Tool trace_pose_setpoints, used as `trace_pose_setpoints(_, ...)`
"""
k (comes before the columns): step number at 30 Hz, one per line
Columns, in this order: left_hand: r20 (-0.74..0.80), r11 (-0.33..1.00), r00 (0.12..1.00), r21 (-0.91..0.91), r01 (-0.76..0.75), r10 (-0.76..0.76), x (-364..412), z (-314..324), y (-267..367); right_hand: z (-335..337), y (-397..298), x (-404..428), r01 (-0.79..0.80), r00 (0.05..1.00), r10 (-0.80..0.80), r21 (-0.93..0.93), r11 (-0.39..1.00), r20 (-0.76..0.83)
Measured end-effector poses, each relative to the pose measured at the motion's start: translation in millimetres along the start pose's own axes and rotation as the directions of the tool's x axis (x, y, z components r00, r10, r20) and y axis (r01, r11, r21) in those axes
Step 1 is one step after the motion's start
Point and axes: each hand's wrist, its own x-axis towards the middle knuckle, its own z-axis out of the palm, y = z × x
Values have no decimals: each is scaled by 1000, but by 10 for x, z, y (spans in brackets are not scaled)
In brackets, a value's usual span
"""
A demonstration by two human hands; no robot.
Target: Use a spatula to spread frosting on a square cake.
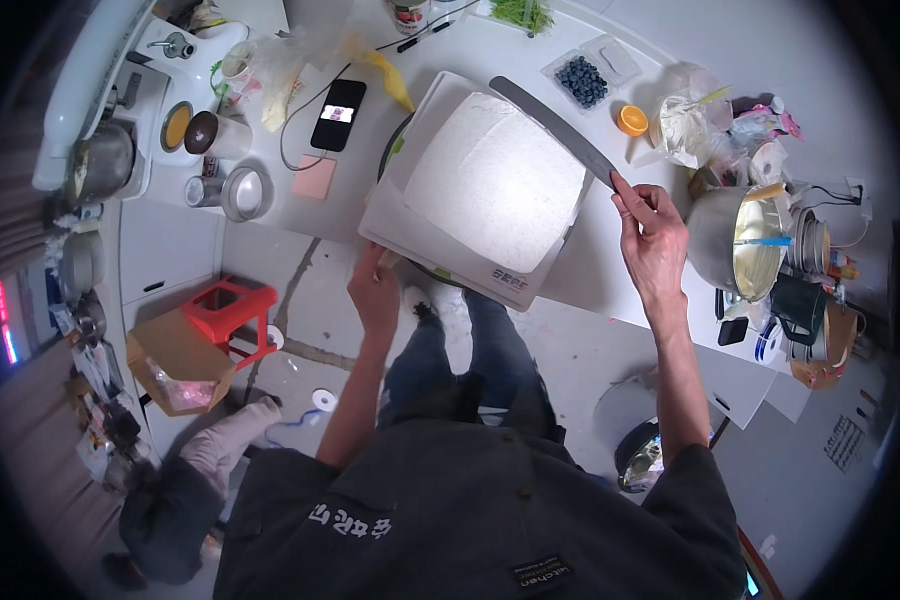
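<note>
A square white-coated cake [499, 180] rests on a white board [390, 225] that bears printed writing. Under the board shows the dark rim of a round turntable [385, 161] with green patches. My right hand [654, 240] pinches one end of a long grey flat blade [551, 124], probably an icing spatula. The blade runs along the cake's upper right edge; whether it touches the coating is unclear. My left hand [375, 289] is at the board's lower left edge, its fingertips partly hidden, so its grip cannot be told.
A phone [339, 115] and a pink pad [314, 177] lie left of the board. Blueberries [581, 81] and a cut orange [632, 120] sit right. A steel bowl [724, 244] holds cream. Below are a red stool [229, 311] and a person [187, 495] at lower left.
</note>
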Motion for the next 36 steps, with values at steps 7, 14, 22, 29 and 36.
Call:
trace_pose_setpoints(7,487,506,789,-605,615,-375,-346,30,486,58,-42,87,27,1000,-28,67,997,11)
trace_pose_setpoints(14,488,412,806,-693,591,-334,-303,10,657,73,-46,44,32,996,-40,95,995,82)
trace_pose_setpoints(22,506,418,793,-674,609,-339,-303,-17,723,67,-123,-63,59,991,-74,132,990,115)
trace_pose_setpoints(29,537,417,784,-664,621,-311,-280,-49,733,-12,-219,-245,123,981,-141,136,983,135)
trace_pose_setpoints(36,556,511,784,-606,609,-275,-183,-47,474,-149,-305,-535,167,950,-219,231,958,221)
